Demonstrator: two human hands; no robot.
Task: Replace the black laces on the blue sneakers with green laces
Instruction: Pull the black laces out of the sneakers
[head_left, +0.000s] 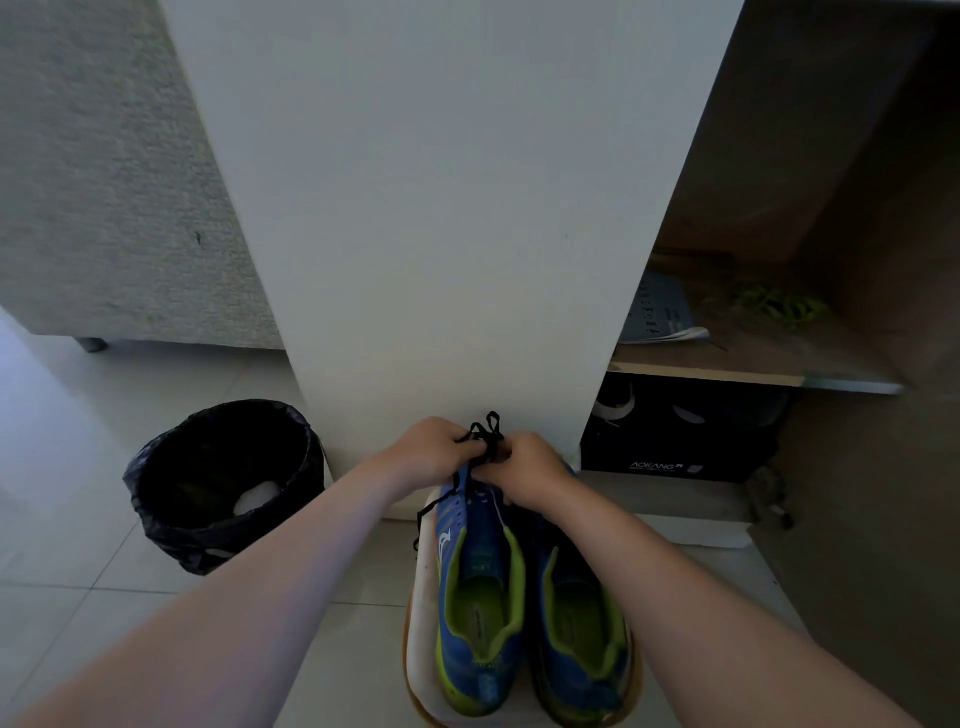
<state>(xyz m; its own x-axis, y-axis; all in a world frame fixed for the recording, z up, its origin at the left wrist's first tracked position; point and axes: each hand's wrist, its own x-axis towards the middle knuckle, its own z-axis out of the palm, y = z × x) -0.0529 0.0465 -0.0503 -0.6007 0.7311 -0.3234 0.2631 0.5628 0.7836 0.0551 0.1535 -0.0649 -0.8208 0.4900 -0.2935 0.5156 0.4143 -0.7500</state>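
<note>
Glossy tile floor (78, 519), left hand (431, 449) and right hand (524, 470) pinching black lace (485, 428), blue sneakers (478, 571)

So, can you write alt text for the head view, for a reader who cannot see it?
The left hand and right hand hold a bunch of black lace over the toes of two blue sneakers on the floor. A black bin stands to the left; green laces lie on a shelf to the right.
</note>
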